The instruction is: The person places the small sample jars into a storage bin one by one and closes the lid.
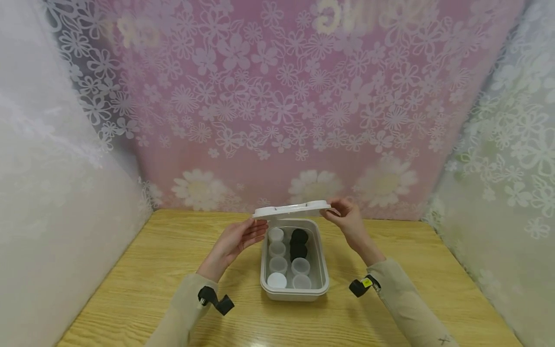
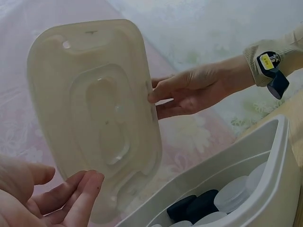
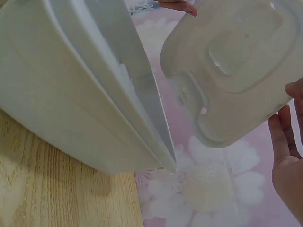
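Note:
A white plastic lid [image 1: 292, 209] is held up tilted over the far end of a white rectangular box [image 1: 295, 297]. My right hand [image 1: 352, 225] pinches the lid's right edge between thumb and fingers. Beside the lid's left edge is my left hand [image 1: 231, 243], its fingers fairly straight and the palm turned inward; in the left wrist view the thumb stands apart from the fingers. Inside the box, white and translucent round-lidded containers [image 1: 278, 265] form a left column. On the right are black round pieces [image 1: 298, 251] and more translucent containers [image 1: 301, 266].
The box stands on a wood-grain table [image 1: 182, 270]. A pink floral backdrop [image 1: 277, 96] rises behind the table, with pale floral panels [image 1: 511, 159] at both sides. Black straps with small devices [image 1: 216, 300] are on both wrists.

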